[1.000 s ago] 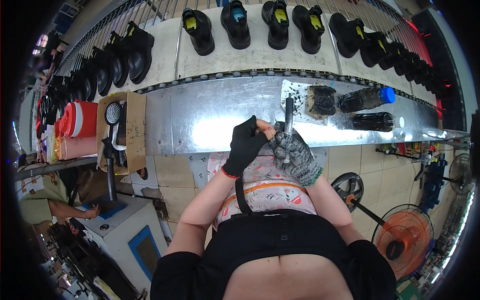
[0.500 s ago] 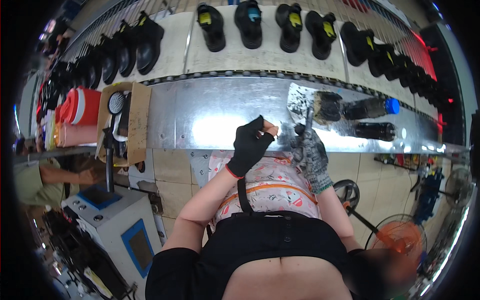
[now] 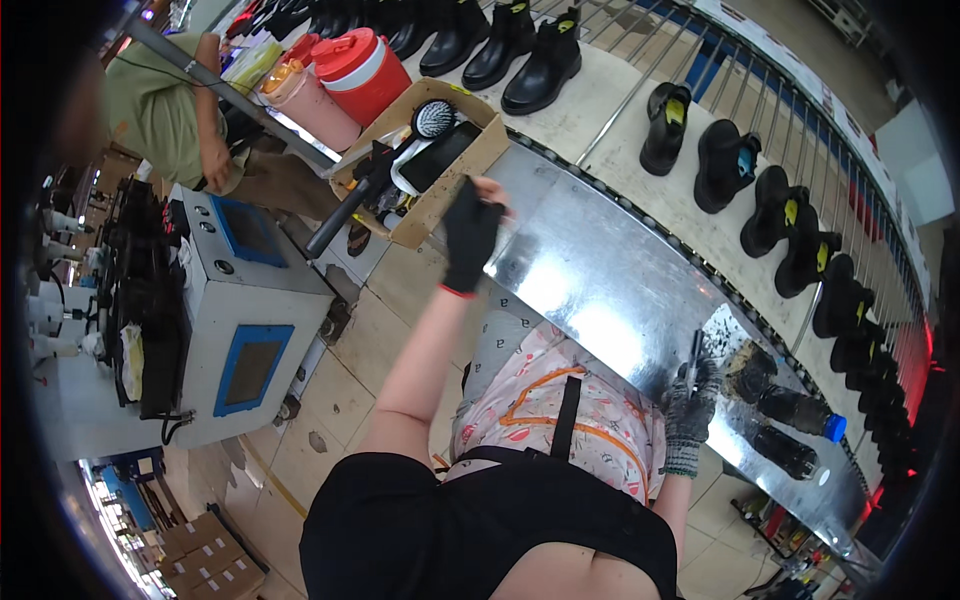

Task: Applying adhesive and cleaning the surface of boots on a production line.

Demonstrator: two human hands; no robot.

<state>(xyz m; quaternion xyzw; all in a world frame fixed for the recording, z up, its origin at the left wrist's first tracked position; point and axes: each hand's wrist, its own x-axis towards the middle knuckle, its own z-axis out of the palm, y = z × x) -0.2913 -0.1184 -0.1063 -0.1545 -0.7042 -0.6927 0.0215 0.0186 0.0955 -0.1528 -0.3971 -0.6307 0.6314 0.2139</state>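
My left hand, in a black fingerless glove, reaches out to the left and rests at the near edge of an open cardboard box. Its back faces me, so what its fingers hold is hidden. The box contains a round hairbrush, a dark flat case and a long black handle. My right hand, in a grey knit glove, stays at the right over the shiny metal table. It grips a thin dark tool that points upward, next to a dirty black pot.
Two dark bottles lie right of the pot. Black boots stand in rows on the belt beyond the table. A red cooler and a seated person in green are far left. A grey-blue machine stands on the floor.
My left hand has left the right hand and swung far left to the cardboard box. My head turned left, so the view shifted. The right hand still holds its tool by the pot.
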